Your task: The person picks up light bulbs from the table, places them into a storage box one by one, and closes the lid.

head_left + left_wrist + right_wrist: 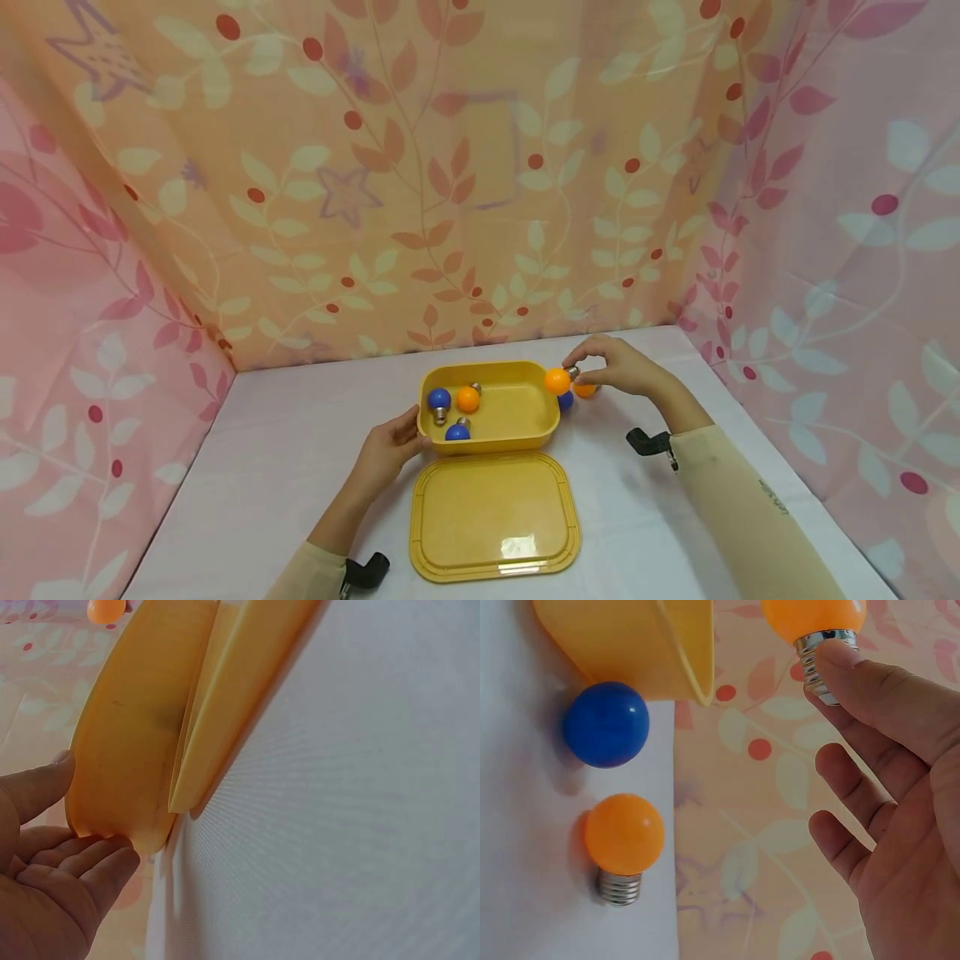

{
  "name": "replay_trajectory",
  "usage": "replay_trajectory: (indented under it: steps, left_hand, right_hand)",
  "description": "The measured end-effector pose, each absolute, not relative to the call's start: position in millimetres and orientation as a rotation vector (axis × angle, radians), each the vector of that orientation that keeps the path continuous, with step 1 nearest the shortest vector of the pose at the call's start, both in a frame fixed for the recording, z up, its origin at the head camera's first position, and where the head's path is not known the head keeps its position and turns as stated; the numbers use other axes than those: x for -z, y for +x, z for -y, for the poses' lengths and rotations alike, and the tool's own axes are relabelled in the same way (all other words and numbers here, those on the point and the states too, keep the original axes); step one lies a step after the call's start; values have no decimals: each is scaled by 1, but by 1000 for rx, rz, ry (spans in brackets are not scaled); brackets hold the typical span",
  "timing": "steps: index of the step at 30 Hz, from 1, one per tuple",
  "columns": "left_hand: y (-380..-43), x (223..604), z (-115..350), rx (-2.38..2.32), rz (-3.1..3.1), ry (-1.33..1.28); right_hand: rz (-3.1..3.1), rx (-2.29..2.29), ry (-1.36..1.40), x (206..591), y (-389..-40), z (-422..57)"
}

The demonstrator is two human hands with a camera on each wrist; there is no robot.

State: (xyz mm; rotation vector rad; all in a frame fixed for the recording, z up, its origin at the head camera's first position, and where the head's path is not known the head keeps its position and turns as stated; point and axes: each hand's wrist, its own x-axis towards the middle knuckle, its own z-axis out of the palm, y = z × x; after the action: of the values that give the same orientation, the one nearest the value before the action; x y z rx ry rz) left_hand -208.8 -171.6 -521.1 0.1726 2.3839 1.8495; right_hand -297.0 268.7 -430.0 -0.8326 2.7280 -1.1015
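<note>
Right hand (618,367): grasping, thumb and finger pinching the metal base of a raised orange bulb (557,381).
Raised bulb position: at the right rim of the yellow box (517,408).
Left hand (386,450): grips the box's left end.
Box contents: two blue bulbs (438,400), one orange bulb (468,398).
Right of box: blue globe (606,724), second orange bulb (624,836).
Yellow lid (491,508): box's near side.

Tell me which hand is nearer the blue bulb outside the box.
Right. The right hand is close beside the blue bulb, pinching an orange bulb; the left hand touches the opposite end of the yellow box.
</note>
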Motion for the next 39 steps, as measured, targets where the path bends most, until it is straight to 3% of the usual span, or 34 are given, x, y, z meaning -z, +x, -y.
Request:
replay_trajectory:
  steps: [15,39]
  left_hand:
    - [-213,522,174,-1854,-2393,195]
    - [-209,527,174,-1879,-2369,212]
  right_hand:
    - [-2721,791,-974,392,-332,-222]
    - [-2657,499,-1058,408,-361,-167]
